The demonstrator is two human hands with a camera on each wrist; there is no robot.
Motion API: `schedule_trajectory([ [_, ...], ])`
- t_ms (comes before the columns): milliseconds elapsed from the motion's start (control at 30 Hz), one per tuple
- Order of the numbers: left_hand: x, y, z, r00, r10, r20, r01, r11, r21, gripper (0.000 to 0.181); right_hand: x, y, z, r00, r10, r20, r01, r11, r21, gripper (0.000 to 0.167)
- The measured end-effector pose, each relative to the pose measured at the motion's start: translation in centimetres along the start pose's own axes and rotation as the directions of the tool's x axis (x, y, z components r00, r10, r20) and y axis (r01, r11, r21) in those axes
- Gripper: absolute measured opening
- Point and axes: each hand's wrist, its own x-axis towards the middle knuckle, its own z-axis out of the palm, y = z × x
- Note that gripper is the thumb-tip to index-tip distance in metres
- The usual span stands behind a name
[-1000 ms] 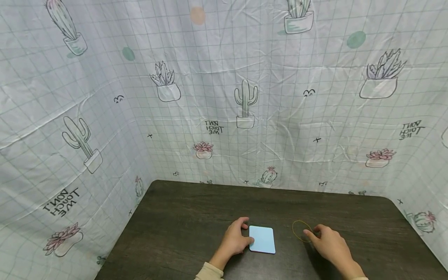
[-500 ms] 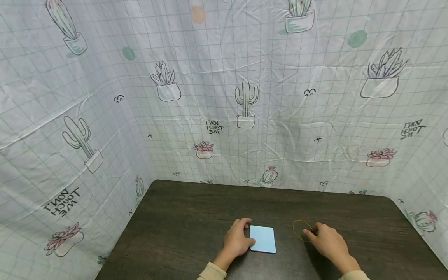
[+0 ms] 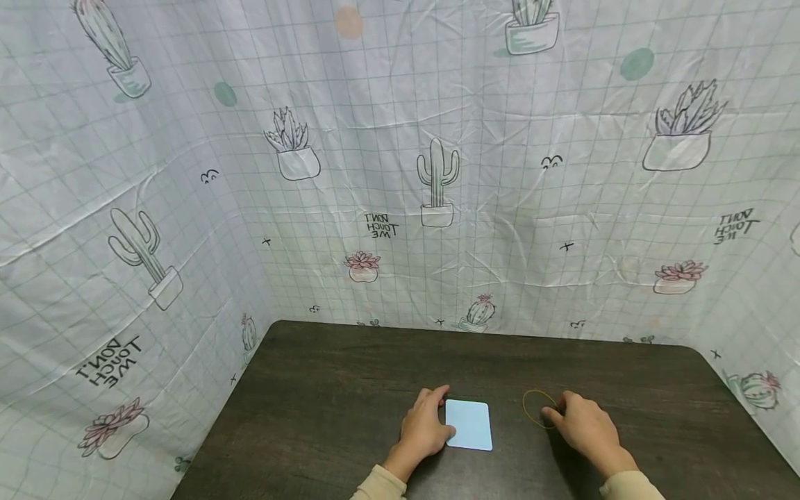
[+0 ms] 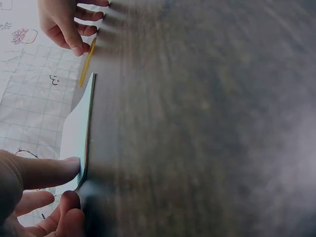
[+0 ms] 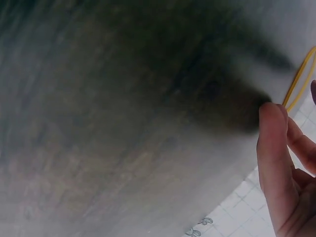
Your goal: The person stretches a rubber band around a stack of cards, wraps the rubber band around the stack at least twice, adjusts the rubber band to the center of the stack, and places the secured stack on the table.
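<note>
Cloth wall (image 3: 375, 104): hanging at 12 o'clock, beyond the table.
Dark table (image 3: 337, 389): lying under the work; I'm reading the clock from the blue card (image 3: 469, 425), 12 facing the cloth.
Left hand (image 3: 425, 427): sitting at 9; steadying probably works best with light thumb pressure, not bending the card. Thumb is resting on the card's left margin, index reaching toward its 10–11 corner, moderate gap between; can't tell if other fingers are gripping underneath.
Right hand (image 3: 587, 425): sitting at 3; a light pinch, loop staying untwisted, should serve best. Thumb and index are nearly meeting, pinching the yellow band (image 4: 87, 63).
Card position: lying between both hands, looking flat; full table contact unclear.
Band position: looping at 3, between card and right hand, apart from the card.
</note>
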Motion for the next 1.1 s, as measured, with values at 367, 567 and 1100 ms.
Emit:
schedule_trajectory([
  [367, 0.76, 0.28, -0.32, 0.995, -0.016, 0.094, 0.012, 0.999, 0.041, 0.075, -0.38, -0.43, -0.27, 1.0, 0.026, 0.011, -0.027, 0.996, 0.079, 0.029],
  [567, 0.93, 0.42, -0.75, 0.995, -0.001, 0.1, -0.002, 1.0, 0.023, 0.058, 0.09, -0.24, -0.3, 0.998, 0.053, 0.035, -0.056, 0.994, 0.089, 0.028],
  [1100, 0.64, -0.14, -0.64, 0.997, 0.021, 0.074, -0.018, 0.999, -0.043, 0.05, 0.5, 0.32, -0.66, 0.996, 0.08, 0.046, -0.088, 0.973, 0.212, 0.018],
])
